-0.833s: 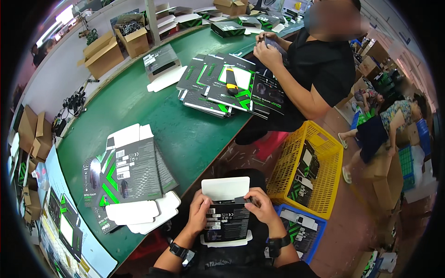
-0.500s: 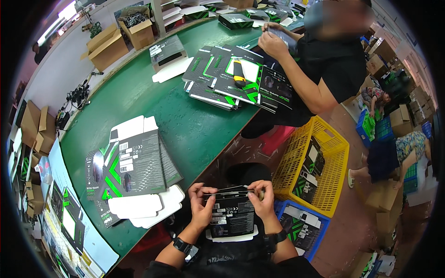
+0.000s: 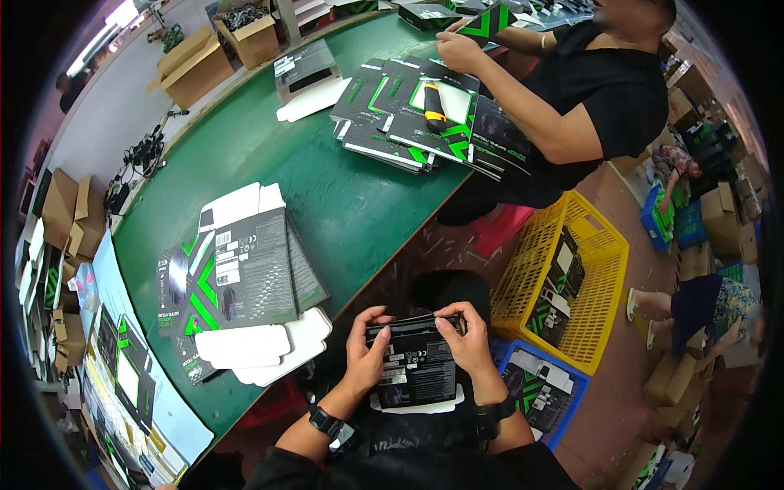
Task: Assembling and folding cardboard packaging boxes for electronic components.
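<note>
A black printed cardboard box [image 3: 419, 371], white flap [image 3: 445, 405] at its near end, is at six o'clock in view. The left hand [image 3: 367, 353] and right hand [image 3: 469, 343] pinch its far corners. From it, the edge of the green tabletop [image 3: 351, 220] passes at ten o'clock, apart; a yellow slatted plastic crate [image 3: 606, 282] stands at two.

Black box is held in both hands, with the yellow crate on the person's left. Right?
Wrong side: the head view shows the yellow crate on the person's right. The left hand and right hand do hold the black box.
</note>
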Action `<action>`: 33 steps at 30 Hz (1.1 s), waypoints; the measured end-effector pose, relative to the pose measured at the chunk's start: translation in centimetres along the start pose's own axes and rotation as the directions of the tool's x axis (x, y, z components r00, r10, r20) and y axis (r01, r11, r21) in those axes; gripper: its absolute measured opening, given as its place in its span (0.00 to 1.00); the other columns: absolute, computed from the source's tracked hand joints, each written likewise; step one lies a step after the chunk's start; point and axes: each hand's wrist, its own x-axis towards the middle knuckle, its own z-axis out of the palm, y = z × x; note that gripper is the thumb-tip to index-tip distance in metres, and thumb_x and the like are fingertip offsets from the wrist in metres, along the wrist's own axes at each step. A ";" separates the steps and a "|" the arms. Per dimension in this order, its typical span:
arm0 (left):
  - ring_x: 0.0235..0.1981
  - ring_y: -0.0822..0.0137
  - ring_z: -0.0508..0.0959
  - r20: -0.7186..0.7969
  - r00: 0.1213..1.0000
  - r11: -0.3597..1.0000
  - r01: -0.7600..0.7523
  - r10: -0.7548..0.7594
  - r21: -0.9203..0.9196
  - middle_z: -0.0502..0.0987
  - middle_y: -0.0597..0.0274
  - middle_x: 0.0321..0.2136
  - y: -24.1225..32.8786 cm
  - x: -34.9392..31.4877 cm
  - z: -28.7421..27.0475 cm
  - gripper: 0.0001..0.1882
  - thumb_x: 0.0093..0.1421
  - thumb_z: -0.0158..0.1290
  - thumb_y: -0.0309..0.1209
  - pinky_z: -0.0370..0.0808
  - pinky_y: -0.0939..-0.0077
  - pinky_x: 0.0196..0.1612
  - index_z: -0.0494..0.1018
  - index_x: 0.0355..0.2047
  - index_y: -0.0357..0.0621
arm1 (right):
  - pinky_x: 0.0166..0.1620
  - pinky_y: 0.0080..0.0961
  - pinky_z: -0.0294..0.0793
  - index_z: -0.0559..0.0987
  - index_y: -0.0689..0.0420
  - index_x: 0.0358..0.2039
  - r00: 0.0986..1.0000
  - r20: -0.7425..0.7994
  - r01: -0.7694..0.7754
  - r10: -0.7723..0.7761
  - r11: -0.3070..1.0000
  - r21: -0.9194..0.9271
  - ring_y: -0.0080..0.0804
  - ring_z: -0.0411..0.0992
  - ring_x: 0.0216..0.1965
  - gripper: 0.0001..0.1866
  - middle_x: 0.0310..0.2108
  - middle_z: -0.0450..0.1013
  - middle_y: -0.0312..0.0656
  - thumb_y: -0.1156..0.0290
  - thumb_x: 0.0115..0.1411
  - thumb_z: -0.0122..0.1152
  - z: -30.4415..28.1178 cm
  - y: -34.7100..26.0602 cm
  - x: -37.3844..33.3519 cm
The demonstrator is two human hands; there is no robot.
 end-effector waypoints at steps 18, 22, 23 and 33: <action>0.48 0.52 0.79 0.235 0.847 0.782 -0.531 0.477 0.327 0.78 0.49 0.44 -2.0 -0.3 -3.3 0.09 0.59 0.59 0.22 0.77 0.61 0.53 0.80 0.40 0.38 | 0.51 0.26 0.72 0.81 0.61 0.40 0.980 0.121 0.146 -0.156 0.985 0.088 0.30 0.75 0.46 0.08 0.45 0.78 0.42 0.69 0.68 0.61 0.1 0.3 -0.3; 0.45 0.49 0.80 0.283 0.755 0.654 -0.654 0.591 0.381 0.78 0.49 0.42 -1.8 -0.3 -3.0 0.08 0.56 0.61 0.20 0.79 0.60 0.50 0.78 0.37 0.36 | 0.50 0.27 0.73 0.83 0.61 0.40 0.928 0.174 0.338 -0.329 0.941 -0.024 0.33 0.76 0.46 0.11 0.47 0.78 0.44 0.66 0.68 0.63 -0.7 0.4 -0.7; 0.45 0.49 0.80 0.302 0.730 0.616 -0.681 0.613 0.396 0.78 0.48 0.41 -1.7 -0.3 -2.9 0.08 0.55 0.61 0.19 0.79 0.59 0.49 0.78 0.36 0.35 | 0.50 0.27 0.74 0.83 0.61 0.40 0.925 0.184 0.340 -0.332 0.940 -0.013 0.34 0.76 0.47 0.11 0.47 0.78 0.44 0.66 0.66 0.65 -0.8 0.5 -1.0; 0.45 0.48 0.81 0.267 0.762 0.646 -0.644 0.589 0.411 0.78 0.48 0.39 -2.5 -0.7 -3.0 0.07 0.55 0.62 0.19 0.79 0.59 0.48 0.78 0.34 0.35 | 0.46 0.27 0.79 0.83 0.62 0.38 0.878 0.206 0.449 -0.432 0.892 -0.043 0.35 0.79 0.43 0.11 0.45 0.79 0.45 0.74 0.55 0.75 -0.9 1.3 -0.9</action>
